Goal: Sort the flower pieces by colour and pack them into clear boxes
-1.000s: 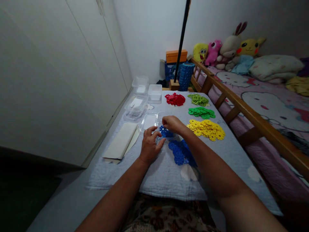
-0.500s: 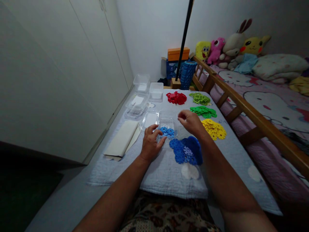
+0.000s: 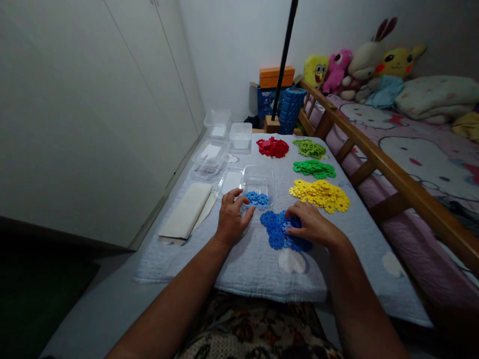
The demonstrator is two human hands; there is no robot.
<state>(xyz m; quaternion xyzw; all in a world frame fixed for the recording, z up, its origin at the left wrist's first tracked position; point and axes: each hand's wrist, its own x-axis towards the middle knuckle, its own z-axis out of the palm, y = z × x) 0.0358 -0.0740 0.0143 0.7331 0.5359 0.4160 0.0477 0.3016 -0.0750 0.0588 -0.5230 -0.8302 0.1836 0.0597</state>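
Observation:
A clear plastic box (image 3: pixel 270 180) stands in the middle of the cloth-covered table, with several blue flower-shaped discs (image 3: pixel 258 199) at its near end. At the box's near left corner is my left hand (image 3: pixel 232 215), thumb and fingers apart; whether it touches the wall I cannot tell. My right hand (image 3: pixel 311 223) reaches over a pile of blue flower-shaped discs (image 3: pixel 276 230) in front of the box. Its fingers are curved above the pile, the thumb is spread, and no disc shows lifted. The hand covers part of the pile.
Beyond lie piles of yellow discs (image 3: pixel 325 193), green discs (image 3: pixel 315 168), light-green discs (image 3: pixel 310 148) and red discs (image 3: pixel 273 147). Further clear boxes (image 3: pixel 240 137) stand at the back left. Folded card (image 3: pixel 187 212) lies left. A wooden bed rail (image 3: pixel 396 182) borders the right.
My right hand has come back from the box's right side down to the blue pile. My left hand has stayed by the box. The view has shifted slightly.

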